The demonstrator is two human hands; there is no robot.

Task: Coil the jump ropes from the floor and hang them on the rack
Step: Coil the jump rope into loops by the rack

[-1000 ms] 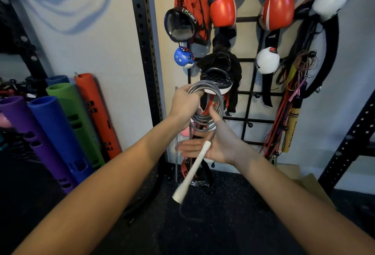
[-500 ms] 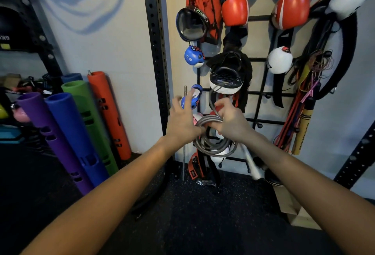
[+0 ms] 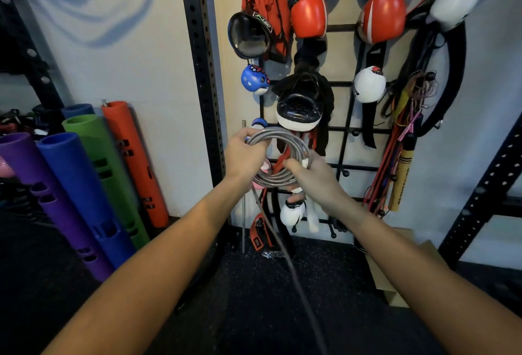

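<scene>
Head view: both your left hand (image 3: 244, 156) and right hand (image 3: 313, 176) grip the rope coil (image 3: 272, 180); keep loops pinched, gather that tail (image 3: 293, 270), hook a rack (image 3: 367, 130) peg.

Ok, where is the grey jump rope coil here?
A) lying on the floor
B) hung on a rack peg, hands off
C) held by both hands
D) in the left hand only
C: the left hand and right hand both grip the grey coil, a loose strand hanging below.

The left forearm (image 3: 169, 247) and right forearm (image 3: 395, 247), at the frame's lower corners, are bare; so are the left hand (image 3: 243, 156) and right hand (image 3: 316, 176).
</scene>
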